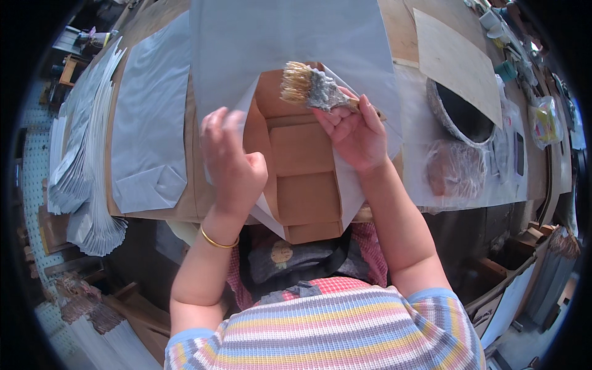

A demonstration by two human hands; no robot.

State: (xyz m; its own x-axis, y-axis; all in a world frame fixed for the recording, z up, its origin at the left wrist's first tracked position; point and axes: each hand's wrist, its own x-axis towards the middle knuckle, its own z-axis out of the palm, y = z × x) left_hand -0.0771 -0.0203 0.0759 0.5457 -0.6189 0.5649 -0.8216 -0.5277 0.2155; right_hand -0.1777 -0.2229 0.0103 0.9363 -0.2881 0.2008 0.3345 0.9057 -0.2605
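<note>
Brush (325, 91) in right hand (359, 137); paper bag (303, 151) below, perhaps touching blurred left hand (231, 161).

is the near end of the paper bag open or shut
Open: the pale paper bag's near end is spread apart, baring its brown inside between left hand and right hand.

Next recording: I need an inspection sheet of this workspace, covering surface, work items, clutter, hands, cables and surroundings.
Surface: brown table, largely covered.
Work items: bag, near end open, brown inside; brush held over it, crusted grey below the bristles.
Clutter: fanned stack and flat bag at left; board partly over dark bowl, crumpled plastic at right.
Left hand: blurred, beside the opening; nothing seen in it.
Right hand: grips the brush, bristles leftward.
Cables: nothing seen.
Surroundings: bundles low on both sides.
</note>
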